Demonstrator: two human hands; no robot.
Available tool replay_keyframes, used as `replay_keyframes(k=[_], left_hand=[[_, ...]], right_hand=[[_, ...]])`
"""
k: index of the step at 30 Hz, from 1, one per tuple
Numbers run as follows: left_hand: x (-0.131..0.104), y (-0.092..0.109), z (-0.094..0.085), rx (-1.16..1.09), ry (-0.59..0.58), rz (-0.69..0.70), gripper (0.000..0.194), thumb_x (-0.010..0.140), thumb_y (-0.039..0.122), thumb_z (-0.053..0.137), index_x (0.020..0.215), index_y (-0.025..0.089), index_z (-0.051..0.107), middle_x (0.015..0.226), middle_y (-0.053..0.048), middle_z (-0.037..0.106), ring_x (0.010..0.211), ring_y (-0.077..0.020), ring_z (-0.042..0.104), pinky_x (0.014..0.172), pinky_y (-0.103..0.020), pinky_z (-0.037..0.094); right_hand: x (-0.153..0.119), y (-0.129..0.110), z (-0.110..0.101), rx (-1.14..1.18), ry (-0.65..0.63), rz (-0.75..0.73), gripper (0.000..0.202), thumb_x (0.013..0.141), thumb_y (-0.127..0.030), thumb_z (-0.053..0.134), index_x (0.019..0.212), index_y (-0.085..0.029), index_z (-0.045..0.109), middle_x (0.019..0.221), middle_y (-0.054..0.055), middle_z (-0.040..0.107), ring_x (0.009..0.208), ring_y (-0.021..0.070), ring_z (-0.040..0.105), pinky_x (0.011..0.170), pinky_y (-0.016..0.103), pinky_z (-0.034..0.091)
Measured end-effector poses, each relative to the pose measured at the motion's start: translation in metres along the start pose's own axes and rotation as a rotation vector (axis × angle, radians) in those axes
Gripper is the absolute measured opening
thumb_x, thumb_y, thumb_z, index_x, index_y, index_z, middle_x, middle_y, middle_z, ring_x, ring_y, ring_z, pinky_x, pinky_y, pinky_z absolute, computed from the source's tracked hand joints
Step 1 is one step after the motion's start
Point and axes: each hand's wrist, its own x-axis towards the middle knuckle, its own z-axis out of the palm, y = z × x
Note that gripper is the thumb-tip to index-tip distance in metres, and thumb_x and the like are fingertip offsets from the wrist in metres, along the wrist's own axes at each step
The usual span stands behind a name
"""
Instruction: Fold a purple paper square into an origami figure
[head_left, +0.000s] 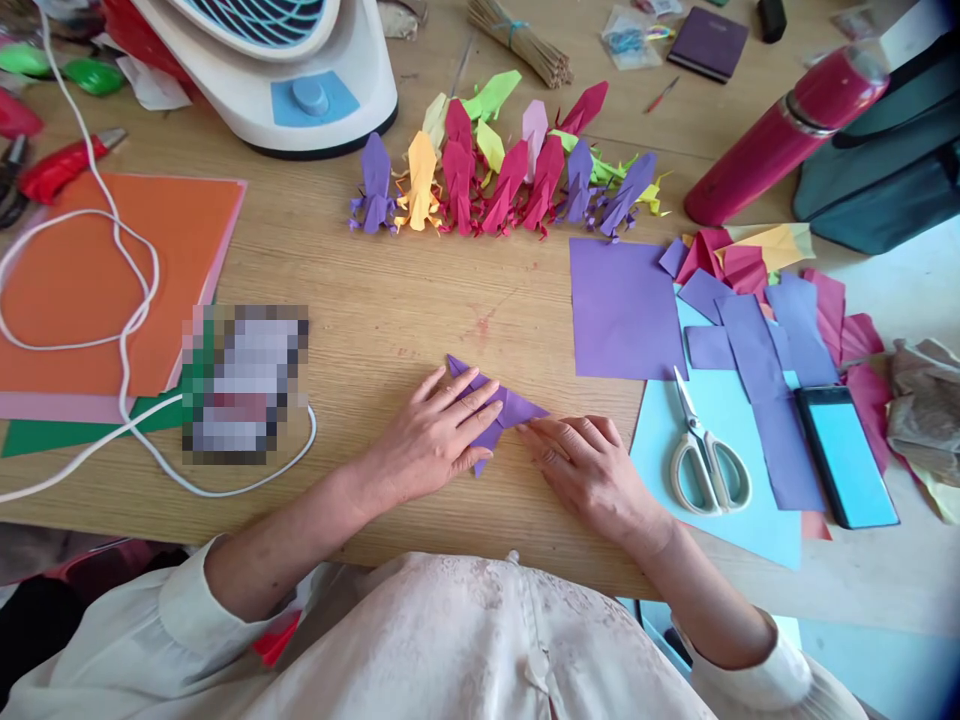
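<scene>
A folded purple paper with pointed corners lies on the wooden table in front of my body. My left hand rests flat over its left part, fingers spread, hiding some of the paper. At the paper's right tip is my right hand, its fingers bent and drawn together with the fingertips against the edge; whether they pinch the paper is hard to make out.
Folded paper figures stand in rows at the back. Scissors, a purple sheet, a phone and a red flask are on the right. At left lie orange paper, a white cable and a blurred device.
</scene>
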Motion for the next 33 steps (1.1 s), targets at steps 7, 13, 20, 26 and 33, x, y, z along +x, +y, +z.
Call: replay_keyframes(k=[7, 13, 20, 26, 33], left_hand=[[-0.009, -0.001, 0.001, -0.001, -0.109, -0.053, 0.061, 0.1, 0.051, 0.049, 0.151, 0.019, 0.043, 0.16, -0.01, 0.039, 0.151, -0.0359, 0.025, 0.123, -0.063, 0.005], [-0.013, -0.005, 0.001, -0.003, -0.159, -0.06, 0.068, 0.097, 0.054, 0.052, 0.155, 0.022, 0.036, 0.165, -0.016, 0.025, 0.153, -0.0358, 0.022, 0.121, -0.066, 0.008], [-0.013, -0.005, 0.003, 0.016, -0.168, -0.072, 0.078, 0.093, 0.056, 0.058, 0.157, 0.021, 0.032, 0.166, -0.021, 0.017, 0.153, -0.0353, 0.021, 0.121, -0.064, 0.011], [-0.012, -0.004, 0.003, 0.008, -0.162, -0.129, 0.081, 0.094, 0.059, 0.053, 0.156, 0.01, 0.031, 0.164, -0.02, 0.025, 0.152, -0.0343, 0.025, 0.122, -0.062, 0.012], [0.001, 0.004, 0.004, -0.014, -0.012, -0.203, 0.049, 0.105, 0.04, 0.037, 0.136, 0.009, 0.059, 0.155, -0.019, 0.044, 0.146, -0.0316, 0.039, 0.119, -0.057, 0.027]], right_hand=[[0.009, 0.003, 0.006, 0.029, -0.006, -0.072, 0.039, 0.102, -0.019, 0.05, 0.14, -0.017, 0.055, 0.143, 0.011, 0.059, 0.127, 0.0281, 0.053, 0.099, 0.047, 0.042], [0.011, -0.001, 0.004, -0.011, -0.024, -0.038, 0.041, 0.102, -0.022, 0.05, 0.143, -0.016, 0.053, 0.135, 0.011, 0.064, 0.117, 0.0267, 0.056, 0.097, 0.046, 0.042], [0.023, -0.008, 0.005, -0.097, -0.051, 0.024, 0.046, 0.099, -0.031, 0.054, 0.142, -0.014, 0.055, 0.141, 0.013, 0.059, 0.105, 0.029, 0.053, 0.086, 0.045, 0.041], [0.01, -0.001, 0.003, -0.096, -0.006, -0.015, 0.039, 0.101, -0.027, 0.051, 0.136, -0.011, 0.06, 0.145, 0.013, 0.057, 0.106, 0.0286, 0.054, 0.083, 0.045, 0.042], [0.007, -0.001, 0.0, -0.098, 0.01, -0.037, 0.037, 0.102, -0.026, 0.049, 0.135, -0.013, 0.06, 0.14, 0.013, 0.061, 0.116, 0.0287, 0.056, 0.096, 0.048, 0.042]])
